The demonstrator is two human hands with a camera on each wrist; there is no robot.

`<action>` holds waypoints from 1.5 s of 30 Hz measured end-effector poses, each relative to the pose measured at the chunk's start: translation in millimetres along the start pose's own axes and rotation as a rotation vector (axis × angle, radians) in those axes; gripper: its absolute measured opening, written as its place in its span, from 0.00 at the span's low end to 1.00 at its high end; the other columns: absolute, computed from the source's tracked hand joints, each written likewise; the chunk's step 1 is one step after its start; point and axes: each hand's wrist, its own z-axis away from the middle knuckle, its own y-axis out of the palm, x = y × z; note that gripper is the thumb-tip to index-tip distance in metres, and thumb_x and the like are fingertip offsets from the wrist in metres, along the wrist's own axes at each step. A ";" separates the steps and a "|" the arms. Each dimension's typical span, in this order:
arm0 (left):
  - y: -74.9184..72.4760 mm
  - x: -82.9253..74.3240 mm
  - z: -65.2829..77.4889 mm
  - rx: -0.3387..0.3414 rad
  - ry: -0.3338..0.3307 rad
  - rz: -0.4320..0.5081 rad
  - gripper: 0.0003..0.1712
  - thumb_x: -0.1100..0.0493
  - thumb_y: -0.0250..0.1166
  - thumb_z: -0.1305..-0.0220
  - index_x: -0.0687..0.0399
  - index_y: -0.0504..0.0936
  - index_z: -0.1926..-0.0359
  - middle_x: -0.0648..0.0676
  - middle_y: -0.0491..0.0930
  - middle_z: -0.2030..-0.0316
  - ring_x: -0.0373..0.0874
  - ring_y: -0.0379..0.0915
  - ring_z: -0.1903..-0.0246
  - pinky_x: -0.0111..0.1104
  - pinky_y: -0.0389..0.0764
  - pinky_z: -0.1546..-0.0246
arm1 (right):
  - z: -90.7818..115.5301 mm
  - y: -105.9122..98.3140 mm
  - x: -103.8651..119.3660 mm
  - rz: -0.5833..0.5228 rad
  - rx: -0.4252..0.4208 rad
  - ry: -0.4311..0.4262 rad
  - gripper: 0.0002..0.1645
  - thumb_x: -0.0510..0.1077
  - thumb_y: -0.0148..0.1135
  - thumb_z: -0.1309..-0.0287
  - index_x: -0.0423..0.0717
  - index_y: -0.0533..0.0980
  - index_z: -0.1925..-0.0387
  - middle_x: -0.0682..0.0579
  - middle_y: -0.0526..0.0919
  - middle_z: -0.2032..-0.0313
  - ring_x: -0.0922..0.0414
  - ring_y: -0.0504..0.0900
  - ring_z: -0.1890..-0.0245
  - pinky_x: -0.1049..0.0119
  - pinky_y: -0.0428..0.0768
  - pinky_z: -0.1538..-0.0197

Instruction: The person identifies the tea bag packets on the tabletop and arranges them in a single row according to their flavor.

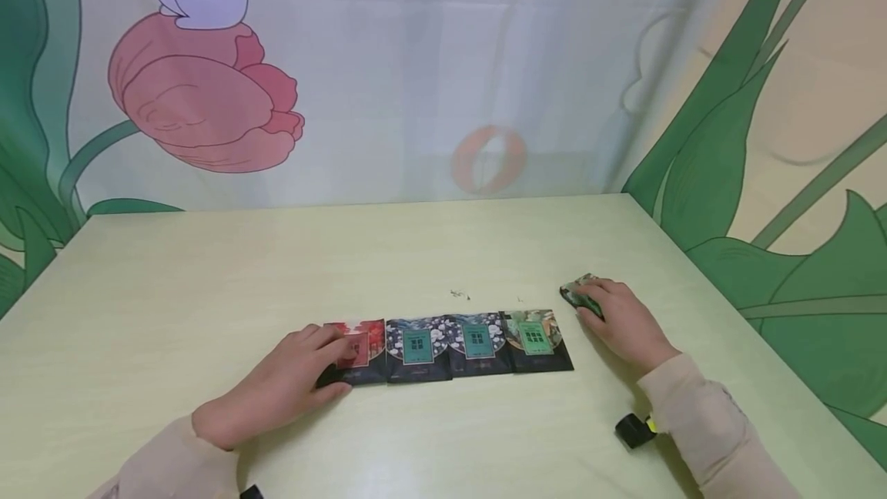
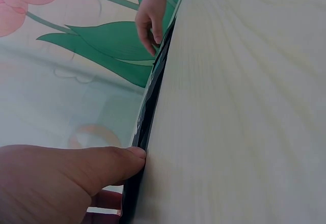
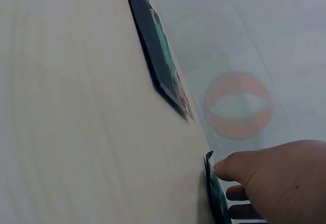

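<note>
In the head view several flat, patterned sachets lie side by side in a row. At the left end is a red sachet (image 1: 367, 356), and my left hand (image 1: 291, 376) rests on it, fingers over its top and thumb along its near edge. Beside it come two dark blue floral sachets, a left one (image 1: 418, 368) and a right one (image 1: 480, 364). A green sachet (image 1: 537, 341) ends the row. My right hand (image 1: 627, 322), right of the row, pinches another green sachet (image 1: 580, 295), which looks tilted. Its far part shows; the fingers cover the rest.
The pale wood-look table (image 1: 208, 276) runs back to a printed curtain (image 1: 360, 98) with flowers and leaves. Small dark marks (image 1: 460, 294) show on the tabletop behind the row. A black wrist device (image 1: 634, 431) sits by the right sleeve.
</note>
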 end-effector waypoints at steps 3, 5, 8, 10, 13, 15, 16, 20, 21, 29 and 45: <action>-0.1 0.2 0.2 0.001 0.000 0.004 0.24 0.48 0.72 0.47 0.51 0.79 0.51 0.53 0.78 0.51 0.47 0.71 0.52 0.45 0.76 0.48 | -0.5 1.8 -1.7 0.022 0.010 0.012 0.23 0.42 0.57 0.35 0.39 0.73 0.41 0.34 0.73 0.41 0.36 0.68 0.39 0.40 0.68 0.37; -0.2 0.1 0.0 0.001 -0.002 0.006 0.24 0.48 0.72 0.47 0.51 0.79 0.52 0.53 0.78 0.51 0.47 0.71 0.53 0.45 0.76 0.48 | -0.8 2.5 -2.0 0.034 0.007 0.011 0.22 0.41 0.57 0.36 0.38 0.73 0.42 0.34 0.74 0.42 0.36 0.69 0.39 0.41 0.69 0.37; -0.6 -0.1 -0.4 -0.001 -0.006 0.004 0.22 0.48 0.72 0.47 0.50 0.79 0.53 0.53 0.78 0.51 0.46 0.71 0.53 0.44 0.76 0.48 | -0.7 2.7 -1.6 0.051 0.001 0.002 0.22 0.40 0.58 0.37 0.37 0.74 0.43 0.34 0.75 0.43 0.37 0.70 0.41 0.42 0.70 0.38; -0.9 -0.2 -0.7 0.000 -0.007 -0.001 0.22 0.48 0.72 0.47 0.50 0.80 0.54 0.53 0.78 0.52 0.46 0.71 0.54 0.44 0.76 0.49 | -0.7 2.5 -1.4 0.061 -0.003 -0.002 0.22 0.39 0.58 0.37 0.37 0.74 0.43 0.34 0.75 0.43 0.37 0.71 0.41 0.42 0.70 0.38; -1.5 -0.3 -0.4 -0.002 -0.007 -0.004 0.21 0.48 0.72 0.47 0.51 0.80 0.55 0.53 0.78 0.53 0.46 0.71 0.54 0.44 0.77 0.50 | -0.9 2.4 -1.2 0.080 -0.004 -0.002 0.22 0.39 0.59 0.38 0.37 0.74 0.43 0.34 0.75 0.44 0.37 0.71 0.42 0.42 0.71 0.39; -1.5 -0.4 0.0 -0.002 -0.008 -0.005 0.21 0.48 0.73 0.47 0.51 0.80 0.55 0.52 0.78 0.53 0.46 0.71 0.54 0.43 0.77 0.50 | -1.0 2.3 -0.9 0.091 -0.004 0.001 0.22 0.40 0.60 0.38 0.38 0.74 0.43 0.34 0.75 0.44 0.37 0.72 0.42 0.42 0.71 0.39; -1.4 -0.4 -0.1 -0.002 -0.009 -0.005 0.21 0.48 0.72 0.47 0.50 0.80 0.55 0.52 0.78 0.53 0.46 0.71 0.54 0.43 0.77 0.50 | -1.0 2.1 -0.8 0.096 -0.004 0.003 0.22 0.40 0.60 0.38 0.38 0.74 0.43 0.34 0.75 0.44 0.37 0.72 0.42 0.42 0.71 0.40; -1.2 -0.2 -0.1 -0.002 -0.008 -0.006 0.21 0.48 0.72 0.47 0.50 0.80 0.54 0.53 0.78 0.52 0.46 0.71 0.54 0.43 0.77 0.50 | -1.3 1.6 -0.4 0.105 -0.005 0.007 0.23 0.41 0.61 0.39 0.38 0.74 0.43 0.34 0.75 0.44 0.36 0.72 0.43 0.41 0.72 0.40; -1.2 0.0 0.0 -0.004 -0.008 -0.006 0.22 0.48 0.72 0.47 0.50 0.80 0.54 0.53 0.78 0.52 0.46 0.71 0.54 0.44 0.77 0.50 | -1.3 1.5 -0.2 0.106 -0.006 0.008 0.23 0.41 0.61 0.39 0.38 0.74 0.43 0.34 0.75 0.44 0.37 0.72 0.43 0.42 0.72 0.41; 0.6 0.9 0.8 -0.035 0.017 0.003 0.19 0.49 0.73 0.48 0.49 0.80 0.56 0.50 0.78 0.56 0.44 0.71 0.57 0.41 0.77 0.54 | -1.0 1.5 0.1 0.107 -0.005 0.015 0.24 0.43 0.62 0.39 0.38 0.74 0.43 0.34 0.76 0.46 0.37 0.73 0.45 0.42 0.73 0.43; -0.9 -0.6 1.0 -0.027 0.002 0.008 0.16 0.49 0.73 0.48 0.47 0.78 0.60 0.50 0.77 0.55 0.43 0.70 0.57 0.41 0.76 0.54 | 3.2 -4.1 12.1 0.108 -0.004 -0.006 0.23 0.45 0.65 0.42 0.37 0.78 0.47 0.39 0.79 0.53 0.41 0.76 0.51 0.45 0.76 0.46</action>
